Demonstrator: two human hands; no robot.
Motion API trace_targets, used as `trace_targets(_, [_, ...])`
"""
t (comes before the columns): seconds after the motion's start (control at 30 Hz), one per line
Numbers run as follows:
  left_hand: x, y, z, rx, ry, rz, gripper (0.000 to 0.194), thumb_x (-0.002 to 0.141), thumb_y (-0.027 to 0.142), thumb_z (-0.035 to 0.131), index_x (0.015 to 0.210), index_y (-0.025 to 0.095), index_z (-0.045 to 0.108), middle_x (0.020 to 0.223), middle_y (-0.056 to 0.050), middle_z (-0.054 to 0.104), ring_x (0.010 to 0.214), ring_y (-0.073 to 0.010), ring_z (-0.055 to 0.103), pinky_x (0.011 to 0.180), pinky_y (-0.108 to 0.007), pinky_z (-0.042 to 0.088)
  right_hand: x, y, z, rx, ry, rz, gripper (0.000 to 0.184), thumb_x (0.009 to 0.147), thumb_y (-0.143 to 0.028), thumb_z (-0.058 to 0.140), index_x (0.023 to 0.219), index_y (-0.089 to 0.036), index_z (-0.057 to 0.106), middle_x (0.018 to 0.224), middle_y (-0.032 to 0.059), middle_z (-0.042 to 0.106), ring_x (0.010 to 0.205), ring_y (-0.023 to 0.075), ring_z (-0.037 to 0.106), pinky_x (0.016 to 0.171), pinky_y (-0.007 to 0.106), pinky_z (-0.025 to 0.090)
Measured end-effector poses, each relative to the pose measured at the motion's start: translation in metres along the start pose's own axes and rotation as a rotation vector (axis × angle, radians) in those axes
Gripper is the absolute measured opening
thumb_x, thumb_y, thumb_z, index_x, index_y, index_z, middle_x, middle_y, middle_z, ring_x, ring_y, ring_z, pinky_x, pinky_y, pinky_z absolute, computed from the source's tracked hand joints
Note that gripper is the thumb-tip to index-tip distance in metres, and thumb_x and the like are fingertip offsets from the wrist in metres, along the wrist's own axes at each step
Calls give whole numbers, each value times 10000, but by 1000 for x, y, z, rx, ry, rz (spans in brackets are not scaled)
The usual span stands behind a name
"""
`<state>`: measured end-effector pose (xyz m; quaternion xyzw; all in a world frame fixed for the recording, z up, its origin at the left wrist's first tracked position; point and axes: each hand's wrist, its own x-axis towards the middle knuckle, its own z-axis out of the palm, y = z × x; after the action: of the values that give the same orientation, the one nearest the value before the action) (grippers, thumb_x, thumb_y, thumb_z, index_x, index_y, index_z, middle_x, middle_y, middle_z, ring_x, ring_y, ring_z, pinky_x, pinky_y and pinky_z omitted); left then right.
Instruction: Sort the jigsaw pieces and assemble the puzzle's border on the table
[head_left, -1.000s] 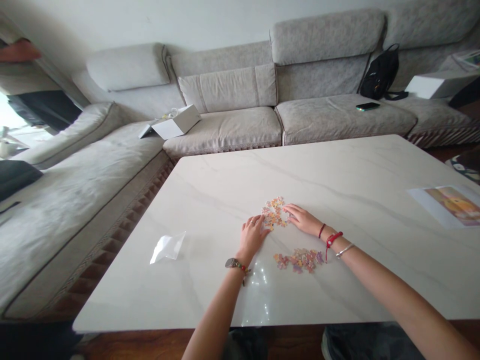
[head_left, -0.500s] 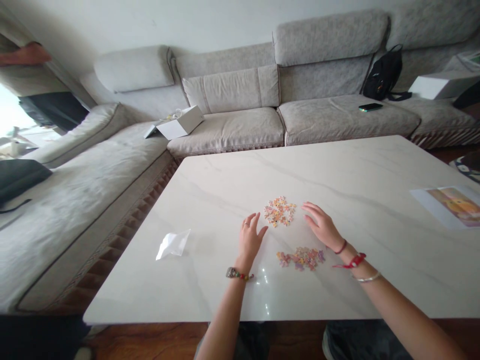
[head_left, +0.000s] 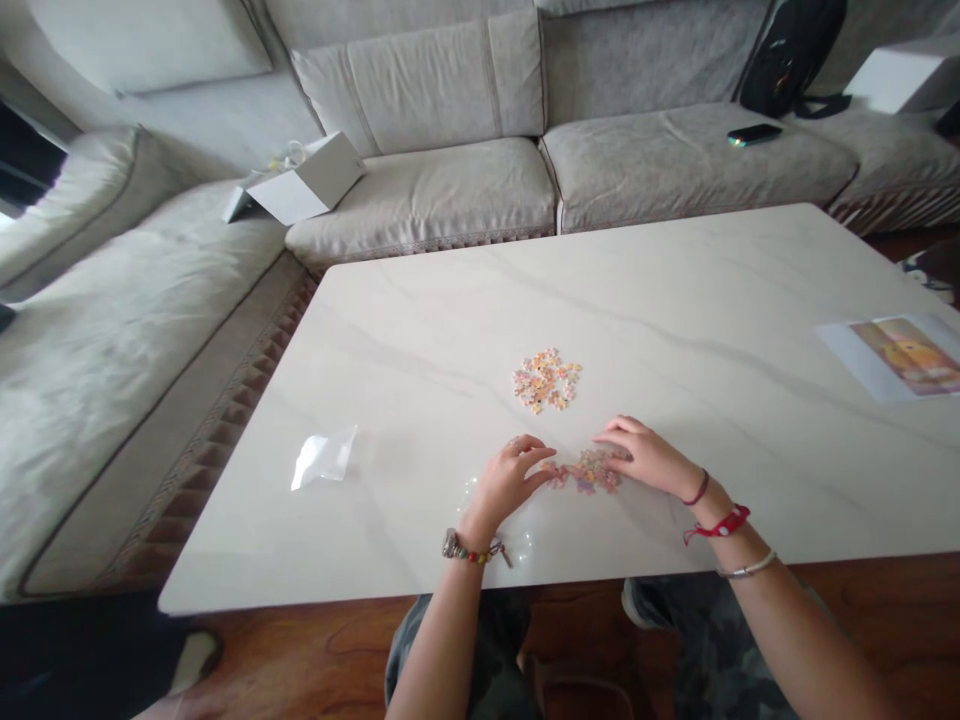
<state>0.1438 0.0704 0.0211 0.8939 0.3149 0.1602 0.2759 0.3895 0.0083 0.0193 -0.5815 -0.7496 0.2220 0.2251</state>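
The nearer pile of pink and purple jigsaw puzzle pieces lies on the white marbled table between my two hands. At its left edge, my left hand has its fingers curved and the thumb apart, the tips by the outermost pieces. My right hand reaches over the pile's right end, thumb and fingers parted, hiding some pieces there. Neither hand visibly lifts a piece. Farther from me sits a second, rounder pile of orange and pink puzzle pieces, with no hand touching it.
A clear plastic bag lies on the table at left. On the right is a printed picture. The grey sofa behind bears an opened white box, a phone, a black backpack and another white box.
Both hands have moved from beside the farther pile down to the sides of the nearer pile. The camera view has tilted downward; the person at the far left is mostly out of view.
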Motion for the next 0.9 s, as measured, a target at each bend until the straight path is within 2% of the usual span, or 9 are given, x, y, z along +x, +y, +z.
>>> trace_targets(0.1, [4,0,1,0,-67,15,245,789,360,525,981,232,609,968,-49,583,886,-158,551,784,-283,464,1,1,3,0,-61,12,88,757,-229,552,812,-201,615,849,47,567,810,167,547,751,312,454])
trace_targets(0.23, [9,-1,3,-14,-123,14,201,799,345,511,899,221,633,905,-45,594,848,-151,554,760,-267,460,5,1,5,34,-82,35,71,767,-170,519,746,-188,584,793,33,553,727,140,545,682,275,447])
trace_targets(0.4, [12,-5,3,-65,-107,14,195,805,325,503,896,217,637,895,-44,599,849,-144,555,783,-258,450,10,3,7,54,-64,36,80,774,-161,503,731,-183,568,771,27,547,705,135,538,664,265,439])
trace_targets(0.57, [14,-8,3,-51,-100,4,221,809,326,494,946,211,624,917,-52,598,861,-151,553,780,-263,453,11,3,9,77,-82,20,92,760,-189,532,836,-191,584,847,38,556,756,141,547,707,268,442])
trace_targets(0.7, [17,-11,4,-37,-90,15,209,822,286,472,936,216,632,916,-54,602,858,-148,555,788,-265,451,14,2,7,98,-72,56,61,756,-185,522,719,-184,570,766,26,557,689,131,542,652,253,436])
trace_targets(0.9, [17,-19,6,13,-47,-36,221,833,242,441,964,215,617,928,-55,605,853,-148,551,776,-274,453,17,7,2,181,-60,165,106,764,-239,511,706,-186,582,627,-14,582,561,109,519,557,226,413])
